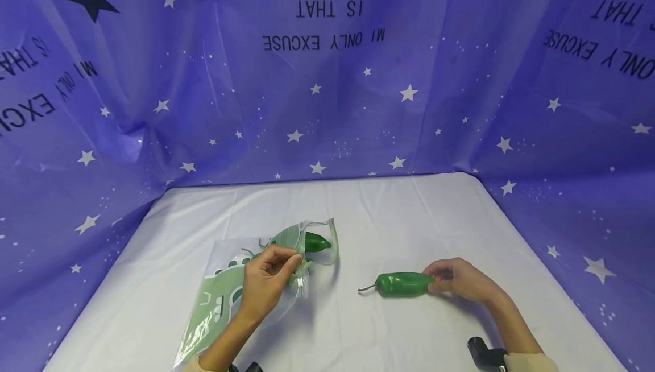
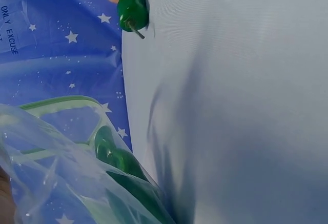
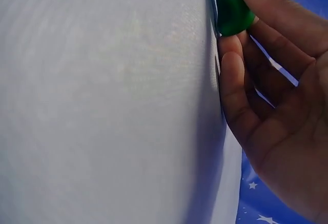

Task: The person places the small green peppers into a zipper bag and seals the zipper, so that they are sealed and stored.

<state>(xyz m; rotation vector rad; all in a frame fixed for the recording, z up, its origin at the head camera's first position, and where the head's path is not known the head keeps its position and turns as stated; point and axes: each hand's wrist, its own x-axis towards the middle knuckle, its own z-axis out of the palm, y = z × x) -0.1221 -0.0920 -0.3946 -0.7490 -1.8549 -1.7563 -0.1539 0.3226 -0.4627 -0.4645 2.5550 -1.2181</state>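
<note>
My left hand (image 1: 266, 284) pinches the rim of a clear zip bag (image 1: 212, 286) with a green cartoon print, at the left of the table. The bag's mouth gapes toward the right, and a green pepper (image 1: 316, 242) shows inside it. Thin stems show through the plastic further back. To the right, a long glossy green pepper (image 1: 404, 284) lies sideways, its stem pointing left toward the bag. My right hand (image 1: 463, 280) grips its blunt end between thumb and fingers, as the right wrist view shows up close. In the left wrist view, shiny green peppers (image 2: 118, 157) show through the plastic.
A white cloth (image 1: 378, 218) covers the table. Purple sheeting with stars and lettering (image 1: 327, 104) encloses the back and both sides. Black wrist mounts (image 1: 486, 355) sit at the cuffs, close to the tabletop.
</note>
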